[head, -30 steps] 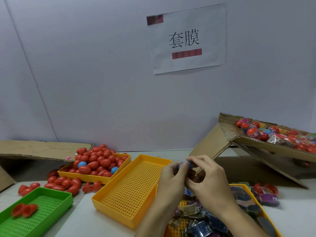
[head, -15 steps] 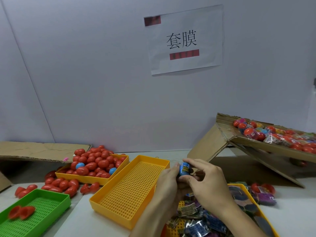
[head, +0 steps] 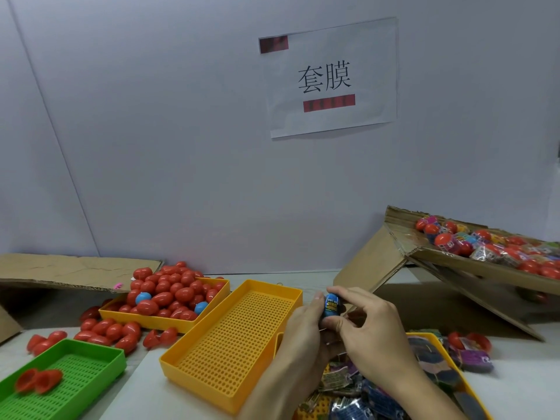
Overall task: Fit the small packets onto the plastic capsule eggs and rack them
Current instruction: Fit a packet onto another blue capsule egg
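A blue capsule egg (head: 331,306) with a printed blue packet round it stands upright between my two hands at centre. My left hand (head: 303,328) grips it from the left, and my right hand (head: 368,331) pinches it from the right with thumb below and fingers on top. Beneath my hands a yellow tray (head: 433,339) holds several loose packets (head: 357,398). A heaped yellow tray (head: 151,319) of red and blue bare eggs (head: 169,291) sits at the left. Wrapped eggs (head: 485,247) lie in a tilted cardboard box (head: 454,265) at the right.
An empty perforated yellow tray (head: 230,344) lies just left of my hands. A green tray (head: 69,380) with two red egg halves is at bottom left. Loose red eggs (head: 103,328) are scattered on the table. Flat cardboard (head: 69,271) leans at the far left.
The blue egg has become plainly visible, with the packet pulled down round it. My fingers have shifted from covering its top to holding its sides.
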The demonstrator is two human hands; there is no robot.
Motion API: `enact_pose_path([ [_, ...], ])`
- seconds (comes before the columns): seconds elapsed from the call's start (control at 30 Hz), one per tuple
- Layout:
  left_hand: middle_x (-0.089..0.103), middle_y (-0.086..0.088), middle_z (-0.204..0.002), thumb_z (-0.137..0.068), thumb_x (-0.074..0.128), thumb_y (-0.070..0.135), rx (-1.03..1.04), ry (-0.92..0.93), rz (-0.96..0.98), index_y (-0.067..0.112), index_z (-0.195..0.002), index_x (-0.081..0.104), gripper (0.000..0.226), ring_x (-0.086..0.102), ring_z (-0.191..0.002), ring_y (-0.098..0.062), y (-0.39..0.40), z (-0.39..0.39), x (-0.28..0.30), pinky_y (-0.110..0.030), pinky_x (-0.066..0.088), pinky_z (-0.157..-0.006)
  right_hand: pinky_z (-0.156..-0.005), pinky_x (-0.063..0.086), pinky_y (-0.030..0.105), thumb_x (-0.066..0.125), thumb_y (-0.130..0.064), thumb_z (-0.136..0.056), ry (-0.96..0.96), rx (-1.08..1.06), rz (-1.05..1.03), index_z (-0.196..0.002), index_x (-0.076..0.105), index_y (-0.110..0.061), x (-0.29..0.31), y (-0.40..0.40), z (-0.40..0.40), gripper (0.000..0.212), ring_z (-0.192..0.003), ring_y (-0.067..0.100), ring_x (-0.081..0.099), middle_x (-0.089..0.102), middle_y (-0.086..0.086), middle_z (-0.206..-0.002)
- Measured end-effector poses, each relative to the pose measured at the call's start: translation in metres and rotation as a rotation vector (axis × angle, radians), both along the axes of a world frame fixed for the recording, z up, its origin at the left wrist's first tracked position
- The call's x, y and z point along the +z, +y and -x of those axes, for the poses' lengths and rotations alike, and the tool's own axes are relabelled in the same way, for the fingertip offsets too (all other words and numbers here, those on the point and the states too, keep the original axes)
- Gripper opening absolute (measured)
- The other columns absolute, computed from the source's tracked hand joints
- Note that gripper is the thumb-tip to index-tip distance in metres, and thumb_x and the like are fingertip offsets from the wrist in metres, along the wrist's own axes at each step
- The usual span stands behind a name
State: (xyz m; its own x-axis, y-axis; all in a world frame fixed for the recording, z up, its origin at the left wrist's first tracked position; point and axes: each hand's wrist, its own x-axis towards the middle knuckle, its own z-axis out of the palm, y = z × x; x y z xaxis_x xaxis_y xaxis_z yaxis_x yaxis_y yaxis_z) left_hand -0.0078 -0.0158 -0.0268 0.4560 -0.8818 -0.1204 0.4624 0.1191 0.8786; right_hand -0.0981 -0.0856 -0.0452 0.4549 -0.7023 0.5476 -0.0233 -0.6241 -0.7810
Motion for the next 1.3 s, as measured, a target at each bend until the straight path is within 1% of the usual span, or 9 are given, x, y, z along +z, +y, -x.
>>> enact_pose_path([
  [0.1,0.073,-0.018,-0.076,-0.106,0.040,0.032,0.018,-0.008,0.013,-0.001,-0.113,0.056,0.038,0.074,-0.072,-0.025,0.000,0.003,0.002,-0.034,0.059,-0.061,-0.081,0.057,0.019,0.079,-0.010,-0.081,-0.020,-0.017,-0.009,-0.119,0.070,-0.021,0.000,0.001,-0.002,0.041,-0.095,-0.003,0.062,0.065,-0.018,-0.102],
  [0.3,0.070,-0.020,-0.070,-0.107,0.036,0.031,0.044,-0.008,0.013,-0.002,-0.110,0.058,0.039,0.072,-0.066,-0.026,-0.004,0.006,0.003,-0.034,0.059,-0.059,-0.069,0.050,0.005,0.077,-0.002,-0.080,-0.054,-0.022,0.037,-0.117,0.071,-0.015,-0.001,0.002,-0.005,0.039,-0.092,-0.010,0.063,0.064,-0.018,-0.100],
  [0.5,0.075,-0.012,-0.091,-0.105,0.040,0.036,0.127,-0.191,-0.086,0.012,-0.104,0.065,0.035,0.074,-0.083,-0.023,-0.008,0.004,-0.003,-0.042,0.060,-0.072,-0.078,0.051,0.007,0.075,-0.006,-0.083,-0.007,-0.036,0.117,-0.121,0.068,-0.018,-0.001,0.001,-0.005,0.041,-0.102,-0.011,0.056,0.062,-0.018,-0.106],
  [0.67,0.073,-0.014,-0.083,-0.105,0.042,0.031,0.131,-0.169,-0.077,0.006,-0.099,0.065,0.034,0.074,-0.078,-0.026,-0.006,0.002,0.000,-0.036,0.058,-0.063,-0.079,0.052,0.009,0.076,-0.010,-0.083,-0.002,-0.013,0.093,-0.124,0.067,-0.019,0.001,0.002,-0.003,0.043,-0.104,-0.012,0.054,0.059,-0.023,-0.107],
  [0.77,0.067,-0.009,-0.067,-0.105,0.040,0.031,0.085,-0.118,-0.072,0.004,-0.098,0.062,0.035,0.067,-0.061,-0.020,-0.003,-0.001,0.001,-0.035,0.054,-0.058,-0.081,0.055,0.015,0.081,-0.016,-0.078,-0.009,-0.007,0.074,-0.123,0.068,-0.023,0.003,0.003,-0.002,0.047,-0.100,-0.007,0.058,0.059,-0.026,-0.105],
  [0.87,0.063,-0.013,-0.062,-0.106,0.036,0.031,-0.001,-0.012,-0.037,-0.003,-0.103,0.062,0.042,0.063,-0.056,-0.022,0.001,-0.005,0.003,-0.036,0.054,-0.058,-0.086,0.055,0.020,0.085,-0.021,-0.075,-0.004,0.014,0.053,-0.123,0.067,-0.027,0.004,0.004,-0.001,0.052,-0.103,-0.001,0.061,0.063,-0.022,-0.107],
  [1.07,0.069,-0.027,-0.078,-0.106,0.038,0.027,-0.067,0.170,0.082,-0.011,-0.110,0.059,0.044,0.072,-0.067,-0.032,0.004,-0.003,0.007,-0.035,0.059,-0.057,-0.078,0.054,0.012,0.078,-0.004,-0.080,-0.098,0.041,-0.104,-0.117,0.071,-0.025,0.004,0.004,-0.003,0.043,-0.100,-0.004,0.063,0.068,-0.019,-0.104],
  [1.17,0.070,-0.029,-0.086,-0.104,0.042,0.029,-0.052,0.163,0.102,-0.011,-0.114,0.058,0.044,0.073,-0.074,-0.035,0.002,-0.003,0.005,-0.037,0.060,-0.061,-0.084,0.054,0.013,0.073,-0.004,-0.085,-0.123,0.083,-0.207,-0.118,0.070,-0.029,0.004,0.002,-0.003,0.042,-0.102,-0.002,0.065,0.070,-0.015,-0.108],
  [1.3,0.072,-0.029,-0.095,-0.096,0.055,0.031,-0.026,0.125,0.101,-0.009,-0.114,0.061,0.045,0.074,-0.082,-0.035,0.000,-0.004,0.003,-0.034,0.060,-0.062,-0.078,0.053,0.010,0.068,-0.005,-0.089,-0.181,0.149,-0.306,-0.107,0.067,-0.039,0.007,0.002,-0.002,0.039,-0.100,-0.005,0.065,0.073,-0.016,-0.102],
])
